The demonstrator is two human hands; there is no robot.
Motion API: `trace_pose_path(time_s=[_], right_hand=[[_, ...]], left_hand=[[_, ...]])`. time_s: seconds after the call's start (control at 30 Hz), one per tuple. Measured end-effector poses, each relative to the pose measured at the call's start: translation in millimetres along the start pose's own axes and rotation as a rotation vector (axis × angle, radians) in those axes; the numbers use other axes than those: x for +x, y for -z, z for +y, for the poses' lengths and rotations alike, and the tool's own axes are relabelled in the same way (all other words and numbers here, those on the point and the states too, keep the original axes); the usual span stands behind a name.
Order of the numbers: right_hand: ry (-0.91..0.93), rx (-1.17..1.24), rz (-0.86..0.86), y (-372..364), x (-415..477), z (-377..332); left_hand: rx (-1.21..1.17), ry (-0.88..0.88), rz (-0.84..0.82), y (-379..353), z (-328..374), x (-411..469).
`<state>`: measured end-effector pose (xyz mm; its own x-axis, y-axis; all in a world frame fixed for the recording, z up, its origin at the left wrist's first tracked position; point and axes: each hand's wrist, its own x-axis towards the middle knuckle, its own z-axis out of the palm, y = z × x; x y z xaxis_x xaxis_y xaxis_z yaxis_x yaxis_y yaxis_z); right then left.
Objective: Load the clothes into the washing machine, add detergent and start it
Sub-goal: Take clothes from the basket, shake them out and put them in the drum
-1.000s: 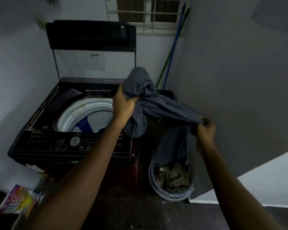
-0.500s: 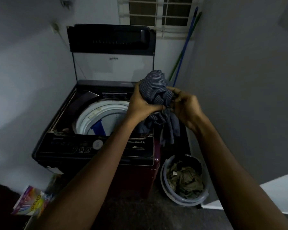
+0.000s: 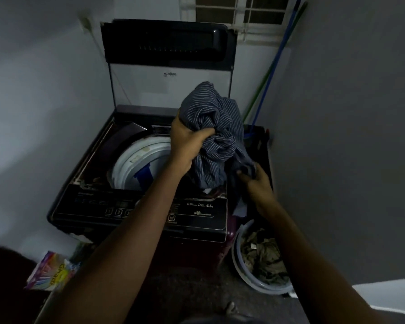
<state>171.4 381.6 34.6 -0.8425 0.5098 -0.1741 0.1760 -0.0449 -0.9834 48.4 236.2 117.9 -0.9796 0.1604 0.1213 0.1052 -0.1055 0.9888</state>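
A dark top-loading washing machine (image 3: 197, 220) stands against the wall with its lid (image 3: 168, 43) raised. Its white drum (image 3: 136, 160) holds something blue. A bunched dark striped garment (image 3: 215, 127) hangs over the machine's right side. My left hand (image 3: 185, 143) grips it at the upper left. My right hand (image 3: 255, 181) holds its lower trailing end, just off the machine's right edge. A colourful detergent packet (image 3: 54, 272) lies on the floor at the lower left.
A pale round bucket (image 3: 241, 270) with olive clothes in it sits on the floor right of the machine. Blue and green broom handles (image 3: 271, 76) lean in the back right corner. A grey wall closes in on the right, a barred window is above.
The striped garment was stretched between my hands above the bucket, then gathered up. Now it is bunched over the machine's right side, and my right hand has dropped to its lower end.
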Motion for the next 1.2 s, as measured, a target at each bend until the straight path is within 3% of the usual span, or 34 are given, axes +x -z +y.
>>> trace_pose_path(time_s=[0.07,0.2,0.37,0.53,0.6,0.67,0.8,0.87,0.97,1.2], right_hand=[[-0.027,0.184,0.076,-8,14,-13],[0.009,0.430,-0.043,-34,39,-50],[0.007,0.140,-0.193,-95,62,-56],[-0.024,-0.015,-0.176,-150,83,-31],[-0.021,-0.151,-0.086,-172,94,-17],[-0.048,-0.324,-0.044,-191,106,-5],[-0.016,-0.454,-0.318,-215,125,15],[-0.076,-0.671,-0.365,-218,132,25],[-0.157,-0.770,-0.288,-215,139,40],[-0.116,-0.850,-0.132,-194,127,39]], left_hand=[[0.051,-0.010,0.030,10,-4,4],[0.172,-0.069,0.017,32,-15,16],[0.373,-0.106,-0.033,63,-46,42],[0.404,-0.023,-0.096,107,-91,79],[0.414,0.005,-0.151,124,-110,96],[0.451,0.045,-0.241,140,-124,116],[0.672,0.288,-0.578,176,-152,149],[0.857,0.352,-0.650,195,-167,158],[0.923,0.403,-0.597,207,-178,160],[0.905,0.219,-0.611,184,-176,139]])
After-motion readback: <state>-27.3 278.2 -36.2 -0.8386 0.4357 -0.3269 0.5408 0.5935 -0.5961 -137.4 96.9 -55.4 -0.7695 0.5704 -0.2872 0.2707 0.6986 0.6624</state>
